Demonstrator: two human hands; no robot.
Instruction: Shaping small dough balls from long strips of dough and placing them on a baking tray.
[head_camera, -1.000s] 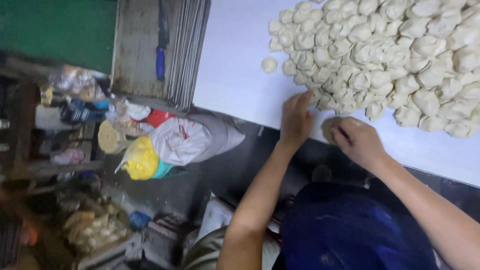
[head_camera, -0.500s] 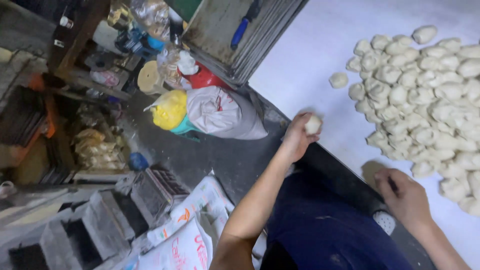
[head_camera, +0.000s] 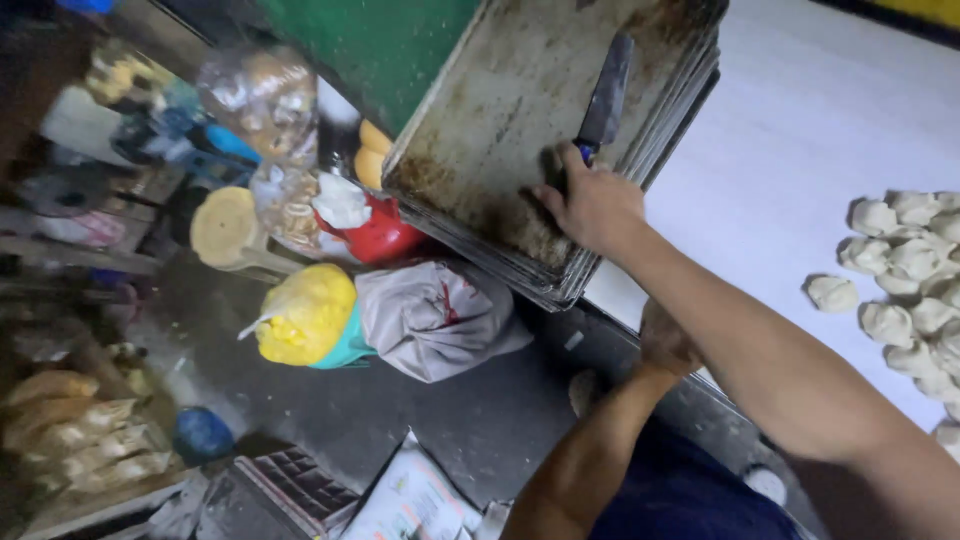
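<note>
While right hand rests on top tray of the stack, fingers curled at the blue handle of the scraper lying there. Left hand at table edge under the forearm; grip unclear. Dough pieces well apart, right.

A white table carries a stack of stained metal trays at its left end, a scraper lying on top. Pale dough pieces cluster at the right edge, one apart. On the dark floor below: a grey sack beside a yellow bag, and printed sacks.
</note>
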